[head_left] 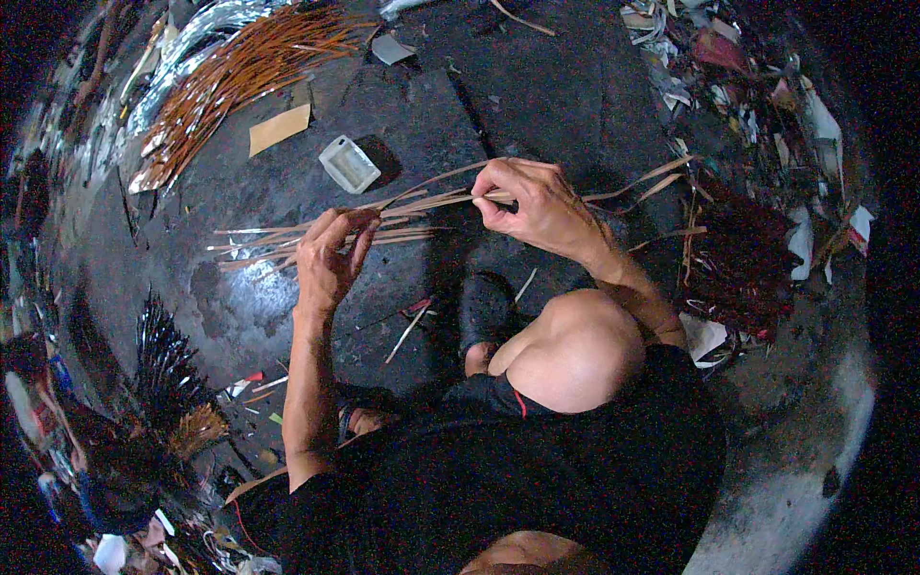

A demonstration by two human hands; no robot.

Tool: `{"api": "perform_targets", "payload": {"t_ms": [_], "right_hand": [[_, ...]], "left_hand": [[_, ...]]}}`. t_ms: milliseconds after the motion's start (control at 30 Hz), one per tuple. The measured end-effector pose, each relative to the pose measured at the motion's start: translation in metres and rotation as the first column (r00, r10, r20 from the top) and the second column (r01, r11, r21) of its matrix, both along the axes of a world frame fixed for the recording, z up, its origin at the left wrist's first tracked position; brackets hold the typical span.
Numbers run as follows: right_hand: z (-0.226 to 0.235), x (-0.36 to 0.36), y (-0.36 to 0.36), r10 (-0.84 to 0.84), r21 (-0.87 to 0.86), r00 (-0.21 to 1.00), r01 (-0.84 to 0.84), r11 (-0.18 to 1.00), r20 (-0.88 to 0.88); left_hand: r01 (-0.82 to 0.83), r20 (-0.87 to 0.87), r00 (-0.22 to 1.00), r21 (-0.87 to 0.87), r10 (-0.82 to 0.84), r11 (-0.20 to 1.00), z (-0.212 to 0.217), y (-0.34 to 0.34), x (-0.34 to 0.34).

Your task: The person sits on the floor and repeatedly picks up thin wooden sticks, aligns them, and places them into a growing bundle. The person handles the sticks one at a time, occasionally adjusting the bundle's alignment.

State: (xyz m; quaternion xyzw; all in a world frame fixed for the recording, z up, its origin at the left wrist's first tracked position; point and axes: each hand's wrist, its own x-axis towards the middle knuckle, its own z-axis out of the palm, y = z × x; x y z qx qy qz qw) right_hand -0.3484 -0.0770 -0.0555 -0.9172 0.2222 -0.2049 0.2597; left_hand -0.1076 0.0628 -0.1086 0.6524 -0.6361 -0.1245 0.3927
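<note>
Several thin tan strips [433, 203] stretched between two bare hands, a little short of 12 o'clock in the view, over the dark floor [575, 86]; whether any of them touched it was hard to tell. The left hand [329, 257], near 10 o'clock, had its thumb and forefinger brought together on the bunch, pinching at least part of it, though the fingers hid which strips were caught. The right hand [527, 199], at 1 o'clock, gripped the bunch between thumb and fingertips, and loose ends stuck out past it toward 2 o'clock

The strips looked light and springy: stiff enough to keep a line across the gap, yet easily curved, as one bowed toward 12 o'clock between the hands. Their narrow flat faces probably slid over one another, so a pinch on only the top piece would likely have let the others slip, and a sharp fold might have creased or split one. The best hold seemed to be where they gathered closely, between the hands, with thumb and finger on the flat sides, rather than at the fanned tips toward 9 o'clock

Toward 11 o'clock a white box [350, 166] lay near the strips, and toward 3 o'clock a dark red heap [738, 259] lay beyond the right hand
</note>
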Motion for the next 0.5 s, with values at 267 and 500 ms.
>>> {"api": "perform_targets", "payload": {"t_ms": [267, 500], "right_hand": [[0.007, -0.021, -0.006, -0.059, 0.079, 0.998, 0.06, 0.995, -0.015], [0.014, -0.004, -0.001, -0.011, -0.115, 0.998, 0.018, 0.993, 0.067]], "left_hand": [[0.004, 0.013, 1.0, 0.042, -0.005, 0.999, -0.006, 0.002, 0.007], [0.1, -0.028, 0.995, 0.082, -0.098, 0.992, -0.004, -0.008, -0.003]]}}
